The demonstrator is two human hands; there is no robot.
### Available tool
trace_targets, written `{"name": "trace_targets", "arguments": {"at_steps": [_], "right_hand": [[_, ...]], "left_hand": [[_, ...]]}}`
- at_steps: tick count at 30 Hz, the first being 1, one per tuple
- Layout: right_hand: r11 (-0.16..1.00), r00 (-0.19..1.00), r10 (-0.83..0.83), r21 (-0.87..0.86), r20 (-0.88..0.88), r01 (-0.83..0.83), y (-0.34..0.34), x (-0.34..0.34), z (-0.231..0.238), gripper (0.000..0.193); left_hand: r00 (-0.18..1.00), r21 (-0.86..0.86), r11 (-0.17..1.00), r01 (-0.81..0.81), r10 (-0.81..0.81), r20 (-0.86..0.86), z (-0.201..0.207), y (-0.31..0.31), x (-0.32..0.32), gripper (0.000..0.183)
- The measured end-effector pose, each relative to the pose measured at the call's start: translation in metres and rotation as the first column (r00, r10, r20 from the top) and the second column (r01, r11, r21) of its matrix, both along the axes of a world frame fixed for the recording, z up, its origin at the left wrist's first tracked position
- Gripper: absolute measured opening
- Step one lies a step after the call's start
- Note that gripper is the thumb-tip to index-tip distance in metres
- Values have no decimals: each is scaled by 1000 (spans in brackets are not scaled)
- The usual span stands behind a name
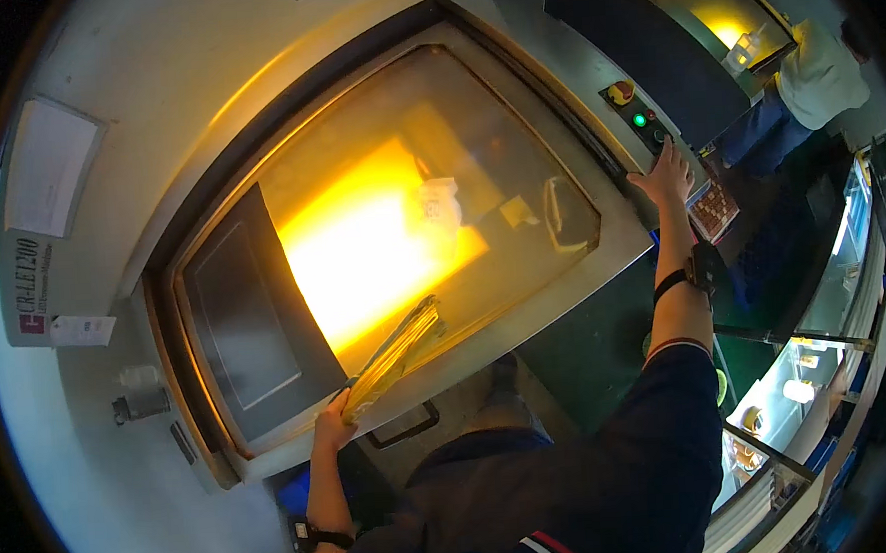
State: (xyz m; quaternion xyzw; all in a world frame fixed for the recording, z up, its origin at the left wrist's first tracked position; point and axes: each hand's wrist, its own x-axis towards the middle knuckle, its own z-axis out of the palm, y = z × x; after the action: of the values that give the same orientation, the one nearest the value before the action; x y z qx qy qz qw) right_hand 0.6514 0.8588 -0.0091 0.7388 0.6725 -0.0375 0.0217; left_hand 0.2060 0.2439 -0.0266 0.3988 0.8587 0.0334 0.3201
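Observation:
My left hand (pixel 333 427) grips the end of a folded, glossy yellow see-through film sheet (pixel 399 362), with a bluish strip along one side. The film slants up over the front edge of a machine's framed bed (pixel 478 175), where a bright yellow glow shines. My right hand (pixel 666 177) has its fingers spread over the machine's right edge. Its index fingertip is on or just over a dark round button at the near end of the control panel (pixel 639 118), which has a lit green button and a red-and-yellow knob.
A dark panel (pixel 255 316) covers the bed's left part. Below the front edge is a dark handle (pixel 403 426). At far right, another person (pixel 814 82) stands by a second glowing machine. A lit shelf or case (pixel 790 389) stands at lower right.

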Motion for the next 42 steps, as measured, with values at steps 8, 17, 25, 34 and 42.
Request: {"name": "trace_targets", "arguments": {"at_steps": [8, 17, 25, 34, 42], "right_hand": [[997, 986, 66, -39, 154, -61, 21, -29, 26, 101], [661, 715, 688, 300, 122, -687, -132, -101, -73, 57], [870, 891, 323, -271, -321, -413, -522, -102, -70, 29], [902, 871, -94, -412, -481, -130, -629, -183, -74, 33], [867, 901, -20, -456, -434, -200, -620, -255, -41, 32]], "left_hand": [[999, 66, 997, 32, -30, -28, -10, -6, -2, 74], [988, -75, 995, 72, -82, -134, -1, -65, -34, 80], [977, -285, 947, 147, -184, -105, -5, -138, -233, 79], [937, 57, 990, -133, 144, -319, -75, 22, -539, 63], [994, 96, 995, 35, -25, -107, -47, 88, -505, 65]]}}
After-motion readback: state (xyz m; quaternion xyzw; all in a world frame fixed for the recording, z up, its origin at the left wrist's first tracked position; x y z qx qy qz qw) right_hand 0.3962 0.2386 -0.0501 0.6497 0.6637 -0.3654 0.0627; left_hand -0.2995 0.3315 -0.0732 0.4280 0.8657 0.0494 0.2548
